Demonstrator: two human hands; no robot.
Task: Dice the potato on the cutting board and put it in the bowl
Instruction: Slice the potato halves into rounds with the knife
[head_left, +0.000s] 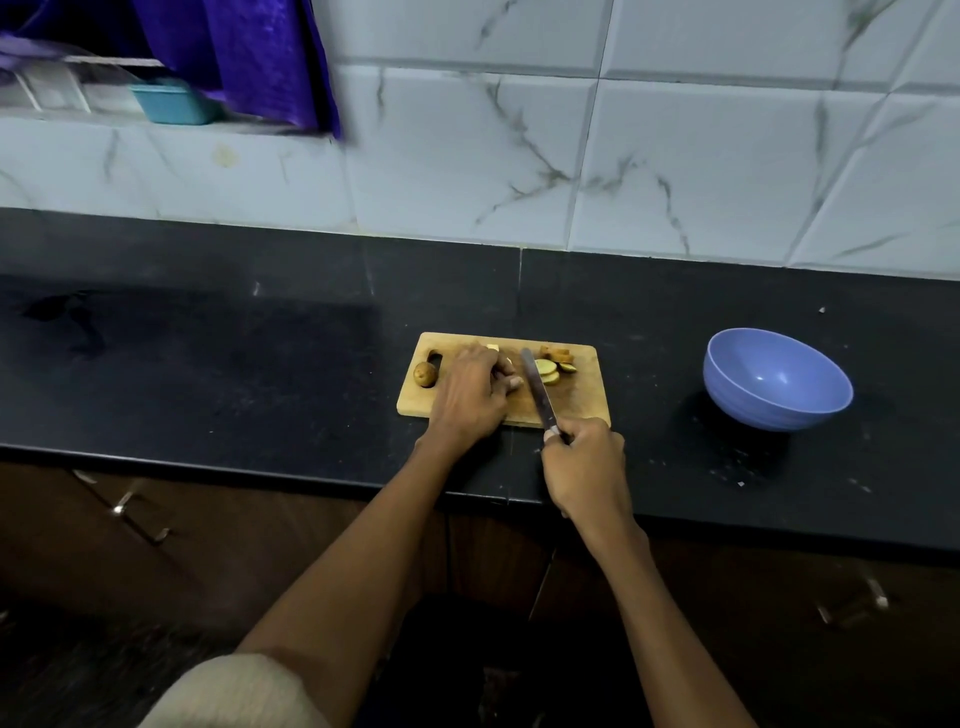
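Your left hand (475, 392) curls over a potato piece mid cutting board (501, 379) to pin it; your right hand (582, 460) grips the knife (537, 387), blade angled beside those fingers. About three cut slices (549, 370) lie right of the blade, one end piece (425, 374) left. One bowl (776, 379) waits empty, well right on the desk (260, 364).

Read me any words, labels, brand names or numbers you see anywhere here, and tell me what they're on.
None: no readable text shows on the cutting board, the knife, the blue bowl, the teal container or the wall tiles.
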